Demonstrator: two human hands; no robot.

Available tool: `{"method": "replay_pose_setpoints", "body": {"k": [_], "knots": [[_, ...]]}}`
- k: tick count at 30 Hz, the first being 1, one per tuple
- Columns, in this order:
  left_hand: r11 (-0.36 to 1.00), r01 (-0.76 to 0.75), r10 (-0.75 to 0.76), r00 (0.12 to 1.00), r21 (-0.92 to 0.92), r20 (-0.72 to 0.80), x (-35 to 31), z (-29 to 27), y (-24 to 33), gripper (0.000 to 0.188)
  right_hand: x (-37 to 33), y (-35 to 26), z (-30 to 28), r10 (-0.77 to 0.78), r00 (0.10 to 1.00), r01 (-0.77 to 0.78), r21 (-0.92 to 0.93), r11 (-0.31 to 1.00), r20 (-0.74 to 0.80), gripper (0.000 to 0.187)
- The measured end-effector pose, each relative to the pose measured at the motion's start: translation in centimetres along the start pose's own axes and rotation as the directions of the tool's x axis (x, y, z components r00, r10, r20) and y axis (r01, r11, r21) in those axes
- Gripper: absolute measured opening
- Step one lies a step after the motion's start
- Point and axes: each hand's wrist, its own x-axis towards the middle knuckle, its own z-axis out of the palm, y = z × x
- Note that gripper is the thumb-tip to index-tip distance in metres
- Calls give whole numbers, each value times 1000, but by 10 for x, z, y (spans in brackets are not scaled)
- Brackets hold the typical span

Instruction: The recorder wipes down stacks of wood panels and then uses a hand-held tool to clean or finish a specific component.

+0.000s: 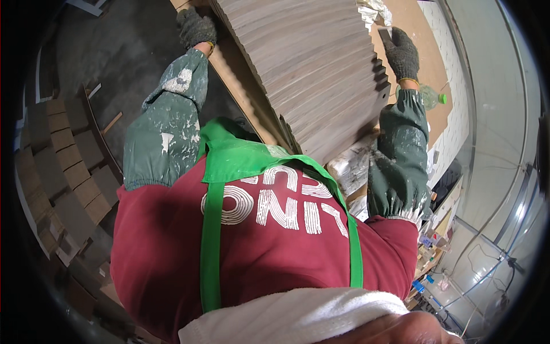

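A stack of brown-grey wood-grain strips (309, 63) with a stepped, ridged edge lies between my two hands. My left hand (196, 28), in a dark knit glove, is at the wooden edge (232, 86) left of the stack. Its fingers look curled in, and whatever they may hold is hidden. To the right of the stack, my right hand (403, 54), gloved alike, is closed with a small dark flat piece (386, 38) at its thumb side. The kind of that piece cannot be made out. Both forearms wear green sleeves with white smears.
A clear bottle with a green cap (442, 98) lies beside my right wrist on a tan board (427, 34). Crumpled white material (373, 11) sits at the stack's far right corner. Clear plastic wrapping (350, 166) is near my right forearm. Stacked brown pieces (71, 166) stand at left.
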Motion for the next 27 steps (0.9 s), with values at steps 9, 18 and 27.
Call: {"method": "replay_pose_setpoints", "body": {"k": [9,18,27], "knots": [[998,-31,30,1000,62,7,0,-5,-3,59,-15,-85,11,-29,995,1,279,960,93,47],[-6,463,519,759,887,-393,15,101,-64,47,-75,-176,-13,-260,951,150,480,864,170,46],[80,605,192,770,792,-608,12,161,-142,54,-97,-207,1,-377,926,351,380,856,-6,38]]}}
